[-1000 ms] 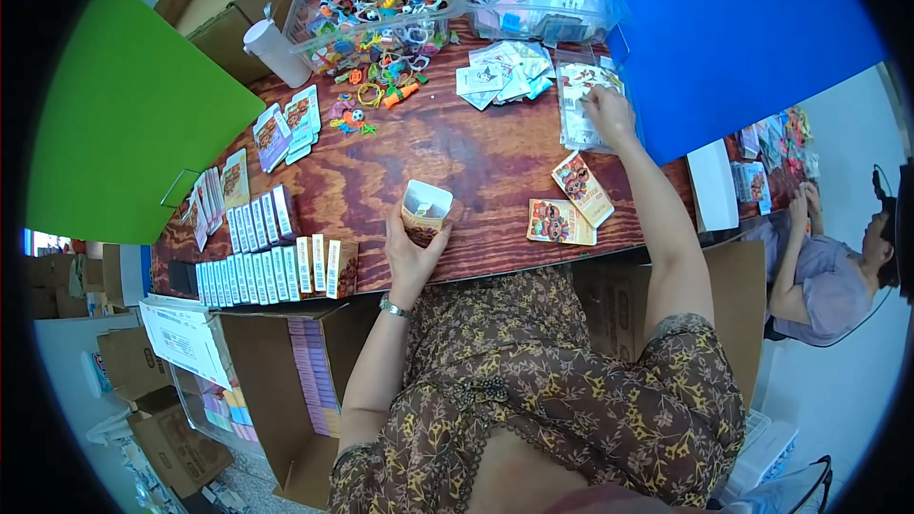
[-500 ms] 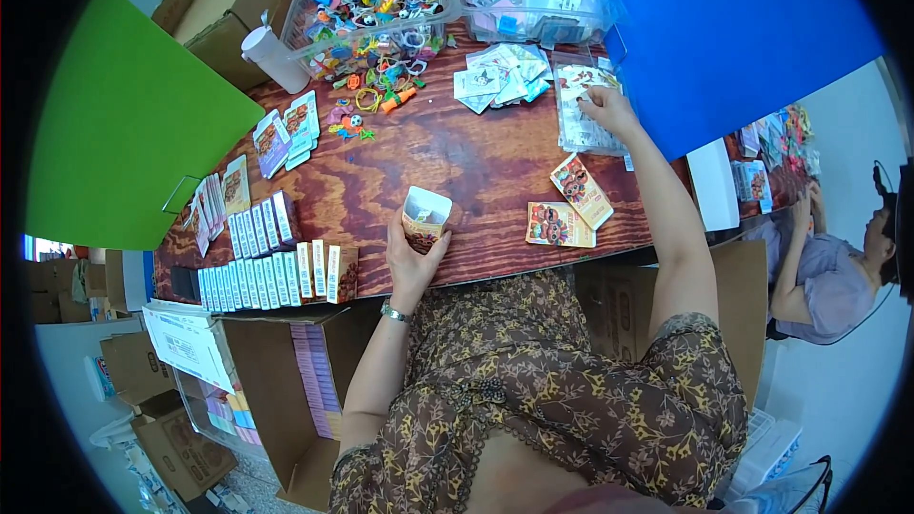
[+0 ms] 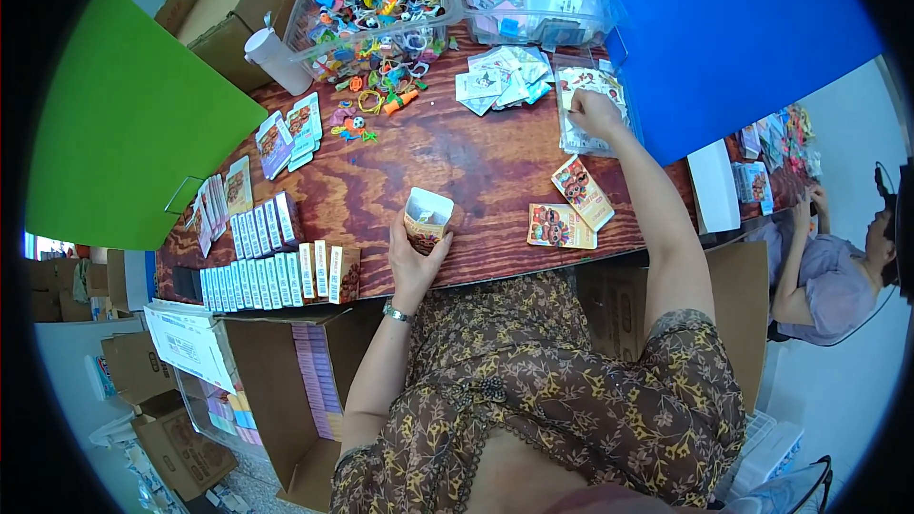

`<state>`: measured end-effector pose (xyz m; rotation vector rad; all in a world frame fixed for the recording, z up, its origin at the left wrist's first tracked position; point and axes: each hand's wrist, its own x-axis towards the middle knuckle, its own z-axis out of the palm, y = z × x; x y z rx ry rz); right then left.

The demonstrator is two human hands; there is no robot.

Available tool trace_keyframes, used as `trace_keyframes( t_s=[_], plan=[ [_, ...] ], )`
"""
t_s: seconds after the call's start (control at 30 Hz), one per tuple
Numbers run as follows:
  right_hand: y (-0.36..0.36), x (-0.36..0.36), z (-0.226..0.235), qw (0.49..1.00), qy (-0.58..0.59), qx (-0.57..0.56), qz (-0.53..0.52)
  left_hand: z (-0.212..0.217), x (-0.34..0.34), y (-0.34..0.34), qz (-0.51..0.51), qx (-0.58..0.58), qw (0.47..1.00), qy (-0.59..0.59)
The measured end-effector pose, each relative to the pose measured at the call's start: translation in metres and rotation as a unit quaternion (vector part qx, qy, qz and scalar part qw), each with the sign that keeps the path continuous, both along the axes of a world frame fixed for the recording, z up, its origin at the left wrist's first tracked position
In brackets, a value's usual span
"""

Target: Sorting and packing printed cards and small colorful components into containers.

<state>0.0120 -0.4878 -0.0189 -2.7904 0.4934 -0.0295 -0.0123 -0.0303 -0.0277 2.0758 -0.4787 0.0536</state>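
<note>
Open-topped orange-and-white cardboard box (image 3: pixel 427 207): grasped by left hand (image 3: pixel 414 265), near edge of red-brown wooden table (image 3: pixel 500 157) | clear rectangular plastic tray (image 3: pixel 578 147), far right: overhung by right hand (image 3: pixel 596 114), grip cannot be told

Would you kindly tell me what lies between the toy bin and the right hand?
The head view shows mainly a card pile between the toy bin and the right hand.
</note>
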Motion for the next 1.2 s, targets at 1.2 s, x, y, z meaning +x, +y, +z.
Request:
trace_keyframes(
  t_s=[1.2],
  plan=[
    [0.237, -0.023, 0.12, 0.93, -0.083, 0.251, 0.256, 0.013, 0.002, -0.015, 0.057, -0.022, 0.994, -0.09]
  ],
)
